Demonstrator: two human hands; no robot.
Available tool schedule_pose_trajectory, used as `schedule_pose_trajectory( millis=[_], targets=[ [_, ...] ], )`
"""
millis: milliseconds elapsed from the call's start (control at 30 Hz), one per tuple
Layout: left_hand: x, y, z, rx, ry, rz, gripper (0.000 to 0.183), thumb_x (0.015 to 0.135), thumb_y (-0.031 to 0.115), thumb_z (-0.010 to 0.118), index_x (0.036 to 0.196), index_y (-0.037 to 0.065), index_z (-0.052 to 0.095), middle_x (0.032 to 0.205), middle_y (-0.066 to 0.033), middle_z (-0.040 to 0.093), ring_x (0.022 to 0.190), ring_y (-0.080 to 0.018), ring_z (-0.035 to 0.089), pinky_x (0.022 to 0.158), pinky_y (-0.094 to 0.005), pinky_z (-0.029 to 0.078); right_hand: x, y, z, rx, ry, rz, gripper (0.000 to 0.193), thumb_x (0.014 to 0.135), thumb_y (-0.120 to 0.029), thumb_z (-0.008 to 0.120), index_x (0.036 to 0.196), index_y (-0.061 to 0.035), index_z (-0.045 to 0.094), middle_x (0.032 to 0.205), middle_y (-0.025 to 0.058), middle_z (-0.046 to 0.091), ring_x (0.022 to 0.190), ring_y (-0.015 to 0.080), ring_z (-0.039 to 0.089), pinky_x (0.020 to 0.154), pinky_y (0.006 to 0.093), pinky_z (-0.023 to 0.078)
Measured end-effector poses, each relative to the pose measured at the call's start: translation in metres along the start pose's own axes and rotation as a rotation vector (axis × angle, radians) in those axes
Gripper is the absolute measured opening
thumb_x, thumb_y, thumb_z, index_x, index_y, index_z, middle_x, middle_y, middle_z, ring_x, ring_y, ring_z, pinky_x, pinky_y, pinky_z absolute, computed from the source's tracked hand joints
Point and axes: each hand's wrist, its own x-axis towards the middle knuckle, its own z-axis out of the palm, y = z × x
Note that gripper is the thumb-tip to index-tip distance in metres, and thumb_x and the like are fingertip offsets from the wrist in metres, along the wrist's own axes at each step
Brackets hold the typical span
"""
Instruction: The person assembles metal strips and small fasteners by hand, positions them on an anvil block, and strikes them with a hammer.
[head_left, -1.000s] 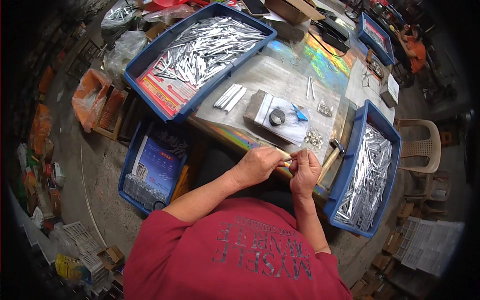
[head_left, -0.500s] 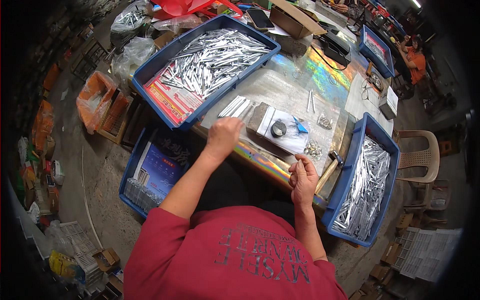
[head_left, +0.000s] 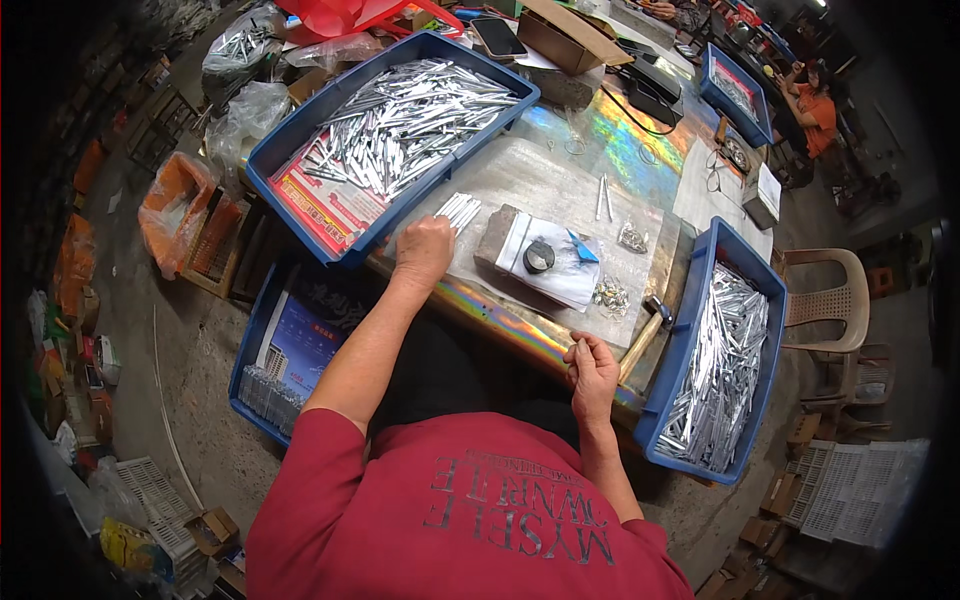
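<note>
My left hand (head_left: 425,248) is curled against the near end of a short row of slim silver metal pieces (head_left: 462,210); whatever its fingertips grip is hidden below the hand. Just right of that row stands a block (head_left: 495,236) with white paper (head_left: 575,280) over it. A small dark round piece (head_left: 538,257) and a blue pointed scrap (head_left: 580,245) lie on top. My right hand (head_left: 592,370) hovers by the table's front edge, fingers curled and thumb pinched in; anything between them is too small to name. Small metal parts (head_left: 611,298) lie in a pile beyond it.
A blue tray (head_left: 395,222) of silver pieces stands at the left, another blue tray (head_left: 655,425) at the right. Between my right hand and the right tray lies a hammer (head_left: 642,345). Two slim rods (head_left: 604,198) and a small bag of parts (head_left: 631,237) lie farther back.
My left hand has come down to the near end of the silver row. My right hand stays pinched near the table edge. The whole view has shifted slightly.
</note>
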Motion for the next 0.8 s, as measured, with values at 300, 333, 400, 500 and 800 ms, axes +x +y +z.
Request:
schedule_pose_trajectory(
  millis=[300,333,400,500,800],
  targets=[
    [-0.007,0.004,-0.023,-0.087,0.040,0.018,0.018,0.070,0.020,0.058,0.064,0.003,0.054,0.064,-0.0139,0.055,0.060,-0.0286,0.056,0.055,-0.0358,0.045,-0.004,0.013,-0.009,-0.124,0.012,-0.031,0.017,0.084,-0.014,0.045,0.093,-0.0018,0.052,0.062,-0.0007,0.048,0.045,0.0009,0.033,0.039,0.0135,0.024],
    [-0.007,0.005,-0.031,-0.148,0.080,0.030,0.017,0.070,0.019,0.058,0.064,0.003,0.054,0.063,-0.0137,0.055,0.060,-0.0289,0.056,0.054,-0.0364,0.044,-0.005,0.013,-0.010,-0.125,0.013,-0.034,0.016,0.084,-0.014,0.045,0.092,-0.0019,0.053,0.062,-0.0008,0.048,0.044,0.0009,0.033,0.039,0.0136,0.024],
    [-0.002,0.001,-0.050,-0.198,0.127,0.038,0.017,0.071,0.017,0.057,0.064,0.003,0.054,0.062,-0.0135,0.054,0.059,-0.0291,0.055,0.054,-0.0369,0.044,-0.007,0.015,-0.015,-0.123,0.014,-0.032,0.016,0.084,-0.014,0.045,0.092,-0.0020,0.053,0.062,-0.0009,0.048,0.044,0.0009,0.033,0.039,0.0136,0.024],
    [0.017,-0.022,-0.076,-0.311,0.246,-0.058,0.014,0.071,0.015,0.057,0.067,0.001,0.056,0.060,-0.0130,0.055,0.058,-0.0280,0.055,0.052,-0.0345,0.042,-0.009,0.016,-0.020,-0.123,0.034,-0.035,0.016,0.084,-0.015,0.046,0.091,-0.0024,0.053,0.061,-0.0013,0.048,0.044,0.0010,0.034,0.039,0.0138,0.024],
    [0.057,-0.138,-0.030,-0.127,-0.148,-0.193,0.018,0.068,0.005,0.047,0.079,0.006,0.061,0.082,-0.0176,0.058,0.082,-0.0308,0.055,0.074,-0.0367,0.043,-0.011,0.015,-0.019,-0.117,0.036,-0.046,0.016,0.083,-0.016,0.047,0.090,-0.0027,0.054,0.060,-0.0016,0.048,0.044,0.0013,0.034,0.040,0.0141,0.025]
  ],
)
